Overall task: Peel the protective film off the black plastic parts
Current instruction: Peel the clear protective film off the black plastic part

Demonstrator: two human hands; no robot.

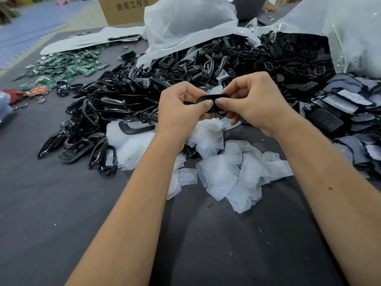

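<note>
Above the table's middle, both hands hold one black plastic part (212, 98), a glossy frame-shaped piece. My left hand (181, 108) grips its left end with curled fingers, thumb on top. My right hand (253, 100) pinches its right end, thumb meeting the left thumb. Whether film is still on the part I cannot tell. Below the hands lies a heap of peeled white film pieces (233, 172). A big pile of black frame parts (115, 108) spreads to the left and behind.
Two open white plastic bags (185, 23) at the back spill more black parts. Film-covered flat black parts (346, 112) are stacked at right. Green circuit boards (68, 65) lie far left. A cardboard box (123, 9) stands behind. Dark cloth (61, 213) covers the near table.
</note>
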